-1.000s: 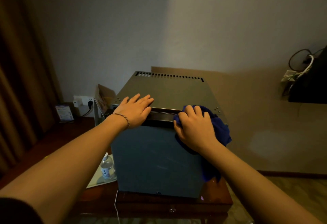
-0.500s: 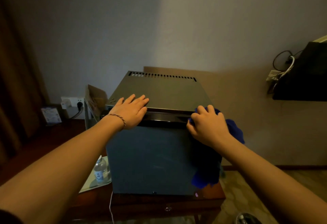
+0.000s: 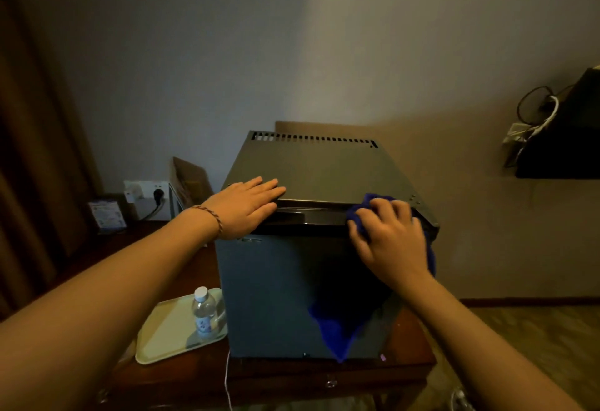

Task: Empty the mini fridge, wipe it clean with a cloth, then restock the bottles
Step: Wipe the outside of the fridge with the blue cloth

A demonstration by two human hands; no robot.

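- Wooden table (image 3: 168,375): dark top, its near edge lowest in view; it carries everything below.
- Tray (image 3: 162,336): pale, rectangular, at the table's left front, just beside the fridge's lower left corner; long axis runs from near-left to far-right.
- Water bottle (image 3: 204,313): clear, white cap, stands upright on the tray's right end, long axis vertical, close to the fridge's side.
- Mini fridge (image 3: 276,293): dark box on the table, door closed and facing the camera, vent slots along the far edge of the top.
- Blue cloth (image 3: 337,329): draped over the right part of the door's upper edge; long axis vertical, tail hanging down the door front to a point near the bottom.
- Right hand (image 3: 389,242): fingers curled over the cloth, pressing its bunched top against the door's upper right edge.
- Left hand (image 3: 246,206): flat, fingers straight and together, palm down on the fridge's front left top corner, holding nothing; braided bracelet (image 3: 212,217) on the wrist.
- Wall socket (image 3: 147,191): behind the table at left, a plug in it.
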